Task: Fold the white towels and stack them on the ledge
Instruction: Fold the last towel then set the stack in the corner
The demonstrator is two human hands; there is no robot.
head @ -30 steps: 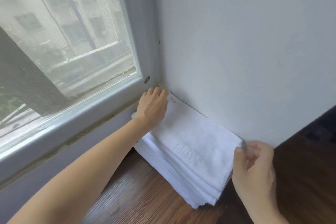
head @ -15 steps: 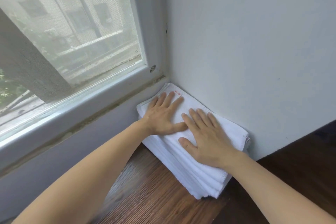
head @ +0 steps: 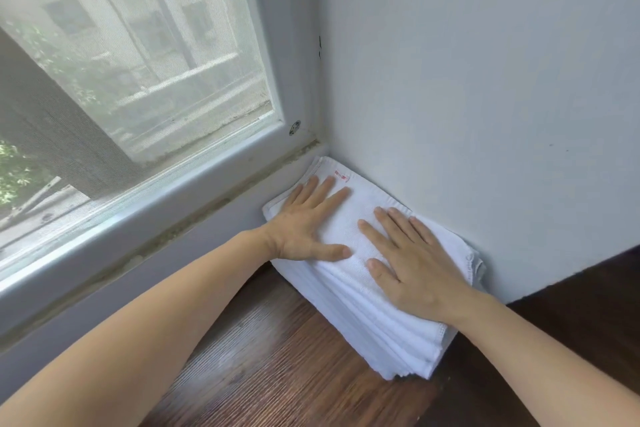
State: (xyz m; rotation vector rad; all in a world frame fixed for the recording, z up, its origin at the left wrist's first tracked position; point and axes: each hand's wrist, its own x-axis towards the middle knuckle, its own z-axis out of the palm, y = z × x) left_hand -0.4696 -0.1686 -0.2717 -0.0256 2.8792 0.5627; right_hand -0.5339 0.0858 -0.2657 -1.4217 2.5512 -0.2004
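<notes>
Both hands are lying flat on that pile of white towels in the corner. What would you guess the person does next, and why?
Probably lift both hands away and fetch another towel. The left hand and right hand lie flat, fingers straight, on the top of the stack of white towels, which already sits squared into the corner on the wooden ledge against the wall. The top looks smooth, so little pressing seems left.

A stack of folded white towels (head: 363,295) sits on the dark wooden ledge (head: 263,364), tucked into the corner between the window frame (head: 194,180) and the pale wall (head: 485,80). The left hand (head: 308,222) and right hand (head: 412,263) press flat on the top towel, fingers straight, side by side.
</notes>
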